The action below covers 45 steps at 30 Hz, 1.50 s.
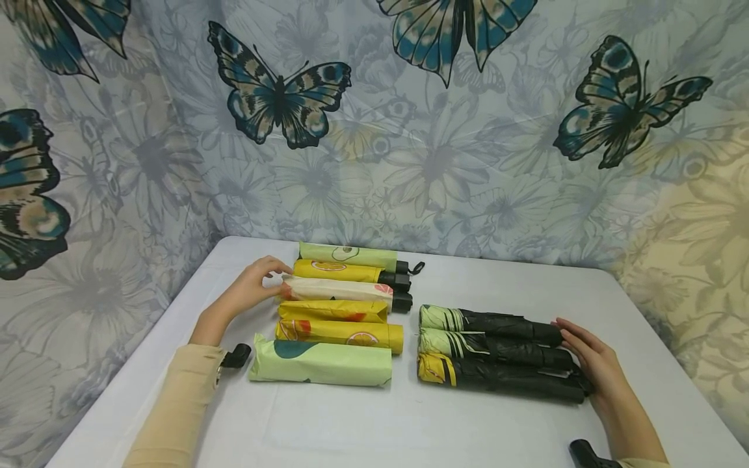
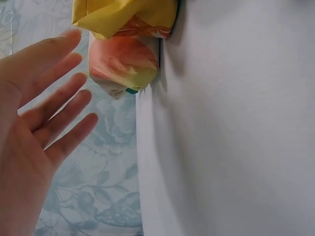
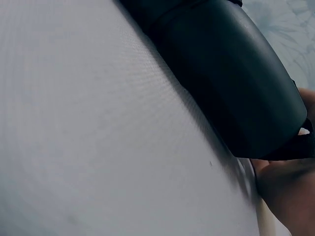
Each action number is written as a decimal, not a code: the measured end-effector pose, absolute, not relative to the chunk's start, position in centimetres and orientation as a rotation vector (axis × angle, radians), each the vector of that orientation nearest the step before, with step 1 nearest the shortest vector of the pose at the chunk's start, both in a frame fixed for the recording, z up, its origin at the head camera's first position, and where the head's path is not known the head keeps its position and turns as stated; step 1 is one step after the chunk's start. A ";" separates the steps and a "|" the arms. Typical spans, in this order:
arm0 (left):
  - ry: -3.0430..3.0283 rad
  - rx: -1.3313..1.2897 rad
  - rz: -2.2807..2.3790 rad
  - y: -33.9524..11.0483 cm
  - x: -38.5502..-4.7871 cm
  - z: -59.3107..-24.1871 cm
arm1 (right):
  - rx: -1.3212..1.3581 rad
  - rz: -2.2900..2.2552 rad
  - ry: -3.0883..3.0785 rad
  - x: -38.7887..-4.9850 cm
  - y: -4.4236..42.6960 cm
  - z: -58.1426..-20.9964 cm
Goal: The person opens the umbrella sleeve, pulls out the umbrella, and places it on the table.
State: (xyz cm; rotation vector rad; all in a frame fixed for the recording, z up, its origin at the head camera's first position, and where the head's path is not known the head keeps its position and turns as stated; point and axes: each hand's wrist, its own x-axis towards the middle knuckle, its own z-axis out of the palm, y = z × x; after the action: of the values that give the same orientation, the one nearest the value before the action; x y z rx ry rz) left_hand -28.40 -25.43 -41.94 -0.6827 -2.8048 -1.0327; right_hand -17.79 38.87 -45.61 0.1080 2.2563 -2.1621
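In the head view, rolled umbrellas lie in two groups. My left hand (image 1: 250, 286) is at the left ends of the left group, fingers relaxed, by a cream roll (image 1: 339, 290) and a yellow one (image 1: 336, 270). The left wrist view shows this hand (image 2: 44, 113) with fingers spread beside the peach-printed end (image 2: 123, 61). My right hand (image 1: 598, 364) rests against the right ends of three mostly black rolls (image 1: 509, 354), fingers extended. In the right wrist view a black handle (image 3: 236, 78) with a strap hides much of the right hand (image 3: 290, 196).
Also in the left group are a light green roll (image 1: 322, 363) at the front, yellow rolls (image 1: 339, 331) behind it and an avocado-print roll (image 1: 351, 253) at the back. They lie on a white table (image 1: 328, 429). A butterfly-print cloth (image 1: 374, 169) hangs behind.
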 end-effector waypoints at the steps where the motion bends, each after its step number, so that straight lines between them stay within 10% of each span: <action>1: -2.811 -0.685 -1.031 -25.5 -28.5 -42.0 | 0.103 -2.162 2.258 -17.8 38.9 -45.6; 45: -2.815 -0.767 -1.135 -25.2 -30.0 -43.8 | 0.038 -2.409 2.119 -18.2 38.9 -45.6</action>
State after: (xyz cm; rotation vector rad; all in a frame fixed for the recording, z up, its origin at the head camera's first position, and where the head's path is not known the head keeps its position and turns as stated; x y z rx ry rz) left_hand -30.05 -25.20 -43.85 -0.7667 -2.8154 -1.1354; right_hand -18.20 38.90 -45.63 0.0382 2.1194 -2.4092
